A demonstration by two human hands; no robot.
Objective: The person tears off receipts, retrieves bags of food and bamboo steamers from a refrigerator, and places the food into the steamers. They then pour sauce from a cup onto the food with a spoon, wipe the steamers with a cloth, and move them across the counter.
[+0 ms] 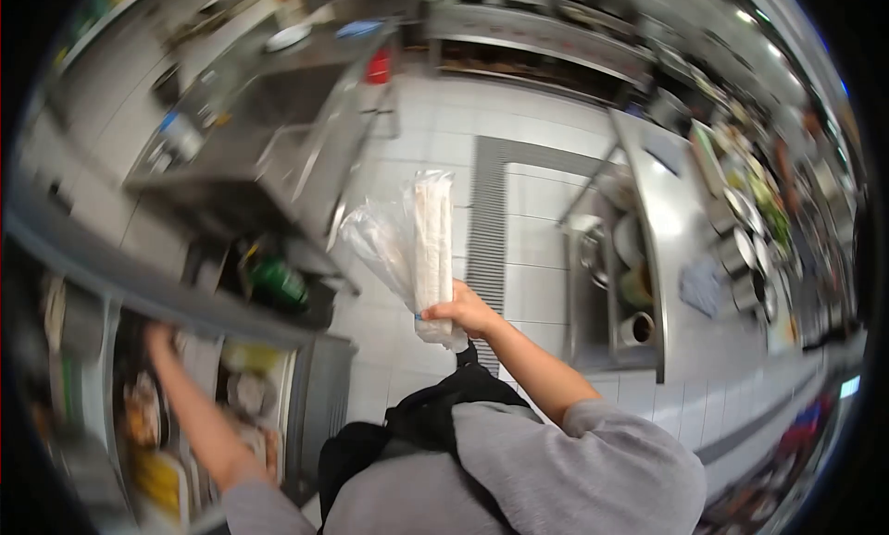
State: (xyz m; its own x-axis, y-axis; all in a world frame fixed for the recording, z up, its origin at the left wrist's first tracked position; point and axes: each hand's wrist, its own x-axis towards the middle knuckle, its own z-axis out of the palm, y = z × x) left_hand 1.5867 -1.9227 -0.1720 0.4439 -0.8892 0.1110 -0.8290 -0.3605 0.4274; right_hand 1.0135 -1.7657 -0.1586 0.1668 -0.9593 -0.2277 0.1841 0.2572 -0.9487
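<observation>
In the head view my right hand [466, 311] is closed around the lower end of a long, pale, stick-shaped package [433, 243] in clear plastic. A loose, crumpled flap of the clear bag [380, 243] hangs off its left side. The package stands nearly upright over the floor, and its exact contents cannot be made out. On the left, my left hand [159, 336] reaches into an open cabinet [310, 378] holding several containers. Motion smears its fingers, so I cannot see whether it touches anything. Below that forearm are yellow-filled containers [156, 475].
A steel sink counter [218, 188] stands ahead on the left, with a green container [278, 283] under it. To the right is a steel worktable [685, 230] carrying pots and a blue cloth [701, 287]. A grey drain grate [488, 230] crosses the white tiled floor.
</observation>
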